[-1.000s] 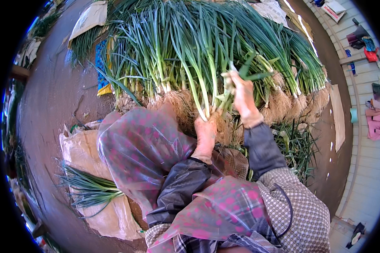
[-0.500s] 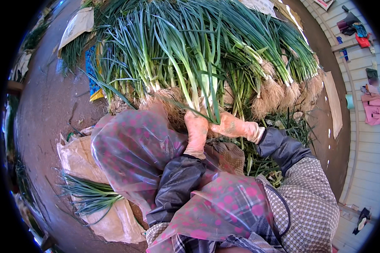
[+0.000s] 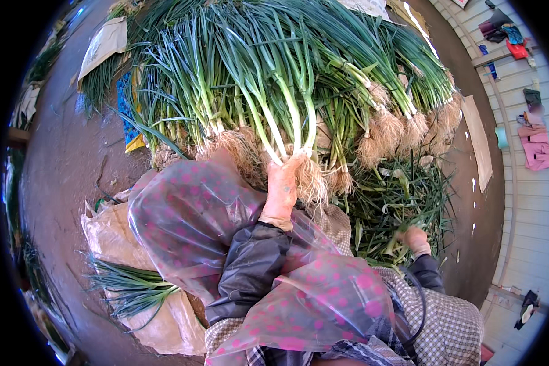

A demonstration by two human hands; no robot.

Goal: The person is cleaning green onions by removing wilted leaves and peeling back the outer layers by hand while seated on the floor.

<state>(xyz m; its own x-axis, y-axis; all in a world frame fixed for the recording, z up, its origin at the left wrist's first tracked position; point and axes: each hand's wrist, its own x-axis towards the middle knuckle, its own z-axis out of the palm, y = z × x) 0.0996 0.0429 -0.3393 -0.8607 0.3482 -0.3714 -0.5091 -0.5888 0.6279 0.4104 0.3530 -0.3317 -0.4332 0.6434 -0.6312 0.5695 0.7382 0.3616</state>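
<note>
Gloved in pale orange, my left hand (image 3: 282, 189) is closed round the white lower stems of a few green onions (image 3: 291, 104). Their leaves fan out away from me, and pale roots (image 3: 312, 182) hang beside the fist. Off to the right, my right hand (image 3: 415, 240) is low over a heap of loose green leaves (image 3: 378, 216). Motion smears its fingers, so whether it holds any leaf cannot be made out. A clear plastic cover with pink dots (image 3: 195, 207) lies over my legs, next to my left forearm.
A large pile of green onions (image 3: 183, 67) spreads ahead, with tied, rooty bundles (image 3: 387, 131) on its right. At left, a small bunch (image 3: 134, 287) rests on tan sacking (image 3: 165, 326). Clothes (image 3: 535, 146) hang along the pale wall at right.
My right hand has left the stems beside my left hand and swung right and nearer, to the leaf heap. The long leaf across the stems is gone from there. My left hand keeps its grip.
</note>
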